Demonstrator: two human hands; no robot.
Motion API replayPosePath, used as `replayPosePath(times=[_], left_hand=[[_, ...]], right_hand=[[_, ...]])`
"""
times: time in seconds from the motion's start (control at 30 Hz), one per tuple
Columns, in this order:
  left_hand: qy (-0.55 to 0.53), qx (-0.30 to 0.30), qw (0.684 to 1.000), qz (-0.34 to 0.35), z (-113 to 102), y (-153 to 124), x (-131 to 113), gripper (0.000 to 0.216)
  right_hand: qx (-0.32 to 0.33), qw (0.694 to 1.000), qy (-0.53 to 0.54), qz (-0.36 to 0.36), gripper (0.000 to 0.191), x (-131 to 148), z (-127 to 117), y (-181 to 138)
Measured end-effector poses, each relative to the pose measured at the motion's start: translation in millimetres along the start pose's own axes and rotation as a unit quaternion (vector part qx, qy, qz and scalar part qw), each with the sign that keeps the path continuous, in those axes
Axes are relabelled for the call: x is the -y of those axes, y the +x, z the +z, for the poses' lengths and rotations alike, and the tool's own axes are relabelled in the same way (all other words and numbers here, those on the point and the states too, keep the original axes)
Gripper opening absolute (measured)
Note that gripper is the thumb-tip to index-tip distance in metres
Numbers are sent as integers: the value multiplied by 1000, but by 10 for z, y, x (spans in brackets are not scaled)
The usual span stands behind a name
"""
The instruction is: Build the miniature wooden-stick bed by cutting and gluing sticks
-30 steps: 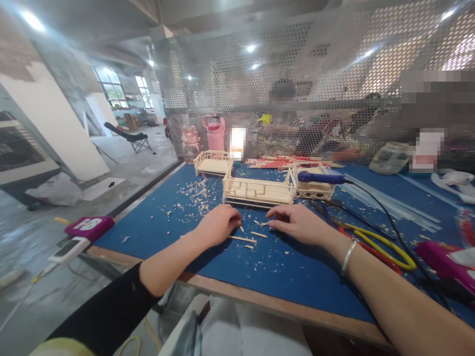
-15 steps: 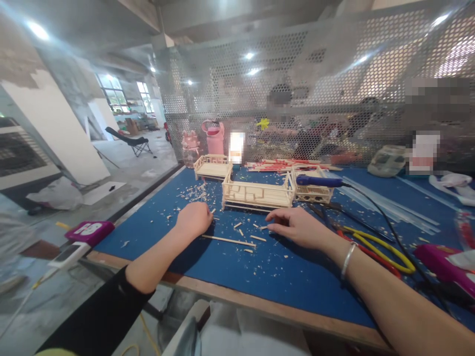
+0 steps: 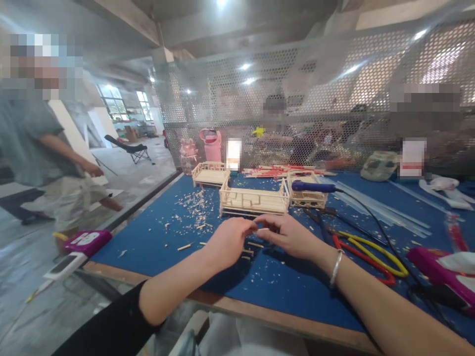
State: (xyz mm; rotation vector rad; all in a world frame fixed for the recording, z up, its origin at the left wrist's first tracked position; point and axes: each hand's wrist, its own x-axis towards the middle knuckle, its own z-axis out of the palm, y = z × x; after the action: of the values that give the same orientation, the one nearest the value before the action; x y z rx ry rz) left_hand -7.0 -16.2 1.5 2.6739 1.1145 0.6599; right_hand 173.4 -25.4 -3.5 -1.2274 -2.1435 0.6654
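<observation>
My left hand [image 3: 230, 242] is closed in a pinch, its fingertips meeting those of my right hand just in front of the wooden models. What it pinches is mostly hidden. My right hand [image 3: 293, 236], with a silver bangle at the wrist, has thumb and forefinger closed on a small pale stick piece [image 3: 262, 230]. Behind the hands stands a miniature wooden bed-like frame [image 3: 254, 200] with railings. Short cut sticks [image 3: 256, 245] lie beneath the fingers, partly covered by my left hand. Another short stick [image 3: 184, 246] rests left of it.
A second model [image 3: 211, 175] stands back left, a third [image 3: 308, 198] back right, with a blue-handled tool [image 3: 313, 186] across it. Pliers with red and yellow handles [image 3: 371, 254] lie right. Red-tipped sticks [image 3: 274, 171] line the back. A person [image 3: 40, 138] walks at left.
My left hand has moved right to meet my right hand, now covering part of the cut sticks. A person has come into view at the left. The view has shifted slightly.
</observation>
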Motion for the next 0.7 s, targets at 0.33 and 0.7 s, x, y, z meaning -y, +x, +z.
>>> replayPosePath(times=[0.33, 0.7], left_hand=[[53, 9, 992, -115, -285, -125, 236, 17], [198, 58, 942, -266, -521, -360, 750, 23]], right_hand=[[13, 992, -116, 52, 23, -147, -169, -16], [64, 975, -181, 111, 14, -147, -147, -10]])
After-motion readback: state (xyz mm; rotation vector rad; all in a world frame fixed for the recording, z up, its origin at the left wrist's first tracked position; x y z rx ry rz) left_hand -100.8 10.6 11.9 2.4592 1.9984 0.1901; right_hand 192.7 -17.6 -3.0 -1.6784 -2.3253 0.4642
